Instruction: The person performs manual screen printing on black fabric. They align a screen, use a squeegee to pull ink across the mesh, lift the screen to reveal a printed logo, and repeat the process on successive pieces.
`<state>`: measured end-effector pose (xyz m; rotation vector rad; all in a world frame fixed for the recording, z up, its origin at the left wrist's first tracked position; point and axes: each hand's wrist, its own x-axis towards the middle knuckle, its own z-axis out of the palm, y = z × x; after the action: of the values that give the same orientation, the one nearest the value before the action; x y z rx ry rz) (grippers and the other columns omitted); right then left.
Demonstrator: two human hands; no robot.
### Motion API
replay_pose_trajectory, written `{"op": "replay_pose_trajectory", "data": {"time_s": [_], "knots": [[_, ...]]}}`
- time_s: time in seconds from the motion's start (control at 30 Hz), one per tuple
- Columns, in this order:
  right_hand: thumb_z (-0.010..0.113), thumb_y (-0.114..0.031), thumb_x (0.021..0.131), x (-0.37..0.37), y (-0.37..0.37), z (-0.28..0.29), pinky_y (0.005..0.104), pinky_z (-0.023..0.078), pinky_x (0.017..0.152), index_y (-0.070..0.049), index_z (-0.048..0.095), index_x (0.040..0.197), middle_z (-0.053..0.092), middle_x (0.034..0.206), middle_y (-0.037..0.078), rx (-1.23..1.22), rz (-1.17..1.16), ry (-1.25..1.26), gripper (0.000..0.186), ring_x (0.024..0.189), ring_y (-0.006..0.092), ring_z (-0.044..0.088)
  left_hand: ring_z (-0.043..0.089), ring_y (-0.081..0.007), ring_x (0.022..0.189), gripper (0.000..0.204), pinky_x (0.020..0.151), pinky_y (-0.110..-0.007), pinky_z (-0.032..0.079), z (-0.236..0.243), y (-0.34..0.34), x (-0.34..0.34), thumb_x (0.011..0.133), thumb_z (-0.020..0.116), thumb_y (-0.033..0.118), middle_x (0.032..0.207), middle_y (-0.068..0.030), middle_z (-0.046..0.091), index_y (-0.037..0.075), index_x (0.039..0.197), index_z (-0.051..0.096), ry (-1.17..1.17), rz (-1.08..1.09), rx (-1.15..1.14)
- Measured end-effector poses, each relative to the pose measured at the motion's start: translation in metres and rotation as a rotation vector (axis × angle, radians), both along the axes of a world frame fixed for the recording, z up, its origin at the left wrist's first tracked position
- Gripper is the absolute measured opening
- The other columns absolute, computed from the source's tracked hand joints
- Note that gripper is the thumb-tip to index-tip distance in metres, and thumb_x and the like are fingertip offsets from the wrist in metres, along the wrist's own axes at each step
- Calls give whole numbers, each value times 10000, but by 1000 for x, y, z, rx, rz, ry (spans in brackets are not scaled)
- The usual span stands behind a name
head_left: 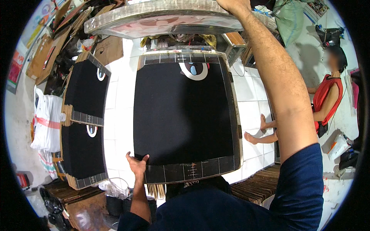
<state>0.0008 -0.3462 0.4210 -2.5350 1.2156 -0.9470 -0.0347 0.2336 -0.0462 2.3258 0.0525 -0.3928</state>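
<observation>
A large black printed sheet with a white-and-blue round mark near its far edge lies flat in front of me on a stack. My left hand grips its near left corner, fingers curled over the edge. My right arm reaches up and forward, and my right hand holds the raised flat lid or platen tilted above the sheet's far edge; the fingers are cut off by the picture's top edge.
Two stacks of similar black sheets lie on the left on the white tiled floor. White sacks sit further left. Brown board piles lie near right. A person in red sits at the right.
</observation>
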Motion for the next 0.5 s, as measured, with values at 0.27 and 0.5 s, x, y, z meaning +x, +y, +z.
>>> {"op": "replay_pose_trajectory", "data": {"time_s": [0.27,0.5], "knots": [[570,-541,915,10,-12,-5,516,534,1046,-181,770,1245,762,1243,174,-48,1,87,528,1193,373,710,642,-331,1089,901,975,-427,548,-18,-8,8,625,1043,285,1187,-204,615,-71,1255,507,21,35,94],[573,-466,939,-31,32,-42,497,567,978,-158,796,1086,788,1113,174,79,-19,76,408,1096,371,744,493,-432,1386,1169,1179,-507,422,32,-56,20,640,1020,453,1498,-254,453,-78,1491,419,45,-32,303]]}}
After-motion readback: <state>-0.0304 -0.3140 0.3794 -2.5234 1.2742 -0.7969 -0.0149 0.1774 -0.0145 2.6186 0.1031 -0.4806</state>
